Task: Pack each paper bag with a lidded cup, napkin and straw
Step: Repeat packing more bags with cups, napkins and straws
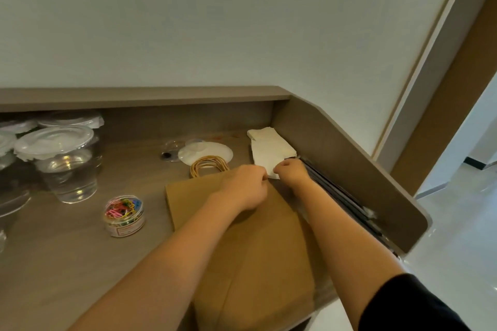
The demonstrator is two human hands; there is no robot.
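1. both my hands pinch the near edge of the top napkin (269, 158): left hand (243, 187) on its left corner, right hand (291, 172) on its right, fingers curled tight.
2. just under my wrists the paper bag (242, 236) lies flat, handles toward the napkin pile; it looks unopened, nothing packed.
3. far left of my fingers stand the lidded cups (60, 158).
4. beside my right hand, dark straws (338, 191) line the wall, i judge.
5. still to do: napkin, cup, straw, every bag.
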